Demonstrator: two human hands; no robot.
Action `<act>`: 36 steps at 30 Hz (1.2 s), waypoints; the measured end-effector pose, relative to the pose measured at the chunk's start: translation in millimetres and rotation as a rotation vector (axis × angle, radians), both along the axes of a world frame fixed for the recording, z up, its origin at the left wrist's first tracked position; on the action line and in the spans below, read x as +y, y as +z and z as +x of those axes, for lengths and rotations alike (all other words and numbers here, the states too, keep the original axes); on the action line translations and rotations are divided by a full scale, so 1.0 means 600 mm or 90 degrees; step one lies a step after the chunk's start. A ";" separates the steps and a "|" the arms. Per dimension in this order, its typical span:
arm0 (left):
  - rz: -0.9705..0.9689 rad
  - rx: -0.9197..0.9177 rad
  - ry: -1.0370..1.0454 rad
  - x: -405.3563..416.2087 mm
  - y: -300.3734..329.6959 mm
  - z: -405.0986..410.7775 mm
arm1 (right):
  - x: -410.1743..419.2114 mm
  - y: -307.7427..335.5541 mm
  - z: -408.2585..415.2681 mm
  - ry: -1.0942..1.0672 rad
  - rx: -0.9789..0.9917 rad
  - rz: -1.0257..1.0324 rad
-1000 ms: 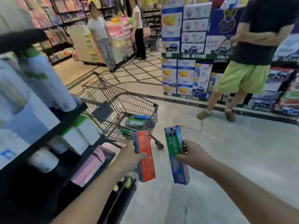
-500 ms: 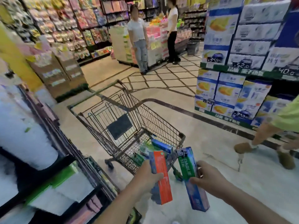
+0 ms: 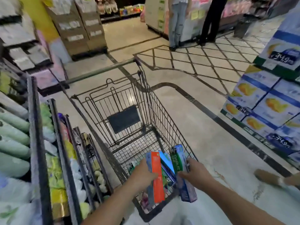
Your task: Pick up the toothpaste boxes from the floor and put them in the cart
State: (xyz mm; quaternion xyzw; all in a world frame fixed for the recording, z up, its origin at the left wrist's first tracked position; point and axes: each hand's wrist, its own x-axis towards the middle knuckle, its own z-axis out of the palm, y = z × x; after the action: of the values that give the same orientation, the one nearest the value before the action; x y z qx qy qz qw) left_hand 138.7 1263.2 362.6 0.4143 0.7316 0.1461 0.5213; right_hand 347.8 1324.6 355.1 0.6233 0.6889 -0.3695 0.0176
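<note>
1. A supermarket aisle with a pale tiled floor (image 3: 211, 143); the wire cart (image 3: 164, 111) stands beside a stocked shelf (image 3: 39, 143).
2. The left hand (image 3: 142, 172) grips an orange toothpaste box (image 3: 158, 176), the right hand (image 3: 194, 169) a green toothpaste box (image 3: 180, 161).
3. Both boxes stand nearly upright over the cart's near end, above its rim.
4. More boxes lie in the basket below; open room remains toward the cart's far end.
</note>
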 end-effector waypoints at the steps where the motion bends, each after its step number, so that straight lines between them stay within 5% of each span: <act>1: -0.012 0.011 0.020 0.018 -0.022 0.000 | 0.028 -0.027 -0.010 0.016 0.001 -0.017; 9: -0.145 0.127 0.187 0.126 -0.193 0.032 | 0.177 -0.232 -0.057 0.131 -0.070 -0.090; 15: -0.211 0.257 0.171 0.157 -0.270 0.034 | 0.206 -0.321 -0.095 0.253 -0.118 -0.121; 20: -0.188 0.345 0.106 0.162 -0.289 0.039 | 0.197 -0.345 -0.111 0.291 -0.128 -0.128; 25: -0.196 0.248 0.136 0.145 -0.309 0.064 | 0.200 -0.346 -0.107 0.316 -0.140 -0.141; 36: -0.150 0.259 0.066 0.082 -0.255 0.025 | 0.187 -0.287 -0.092 0.410 -0.131 -0.112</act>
State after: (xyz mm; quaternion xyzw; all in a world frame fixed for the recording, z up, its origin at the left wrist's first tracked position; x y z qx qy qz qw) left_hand 153.5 1312.6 209.9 0.3334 0.8539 0.0002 0.3997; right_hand 292.4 1436.7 182.8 0.4041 0.8102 -0.3385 0.2564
